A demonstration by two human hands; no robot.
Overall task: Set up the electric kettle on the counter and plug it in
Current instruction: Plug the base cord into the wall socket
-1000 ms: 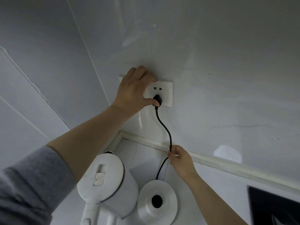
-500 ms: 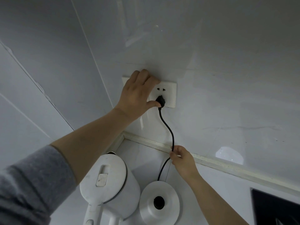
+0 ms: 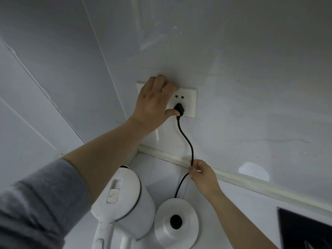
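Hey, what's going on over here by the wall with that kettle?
A person is plugging in an electric kettle. The left hand rests on the wall socket, its thumb against the black plug at the lower outlet. The right hand pinches the cord lower down, just above the counter. The white kettle stands beside its round base, not on it yet.

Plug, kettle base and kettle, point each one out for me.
plug (image 3: pixel 180 110): head view, on its black body.
kettle base (image 3: pixel 176 221): head view, on the central black connector.
kettle (image 3: pixel 125 198): head view, on the white lid.
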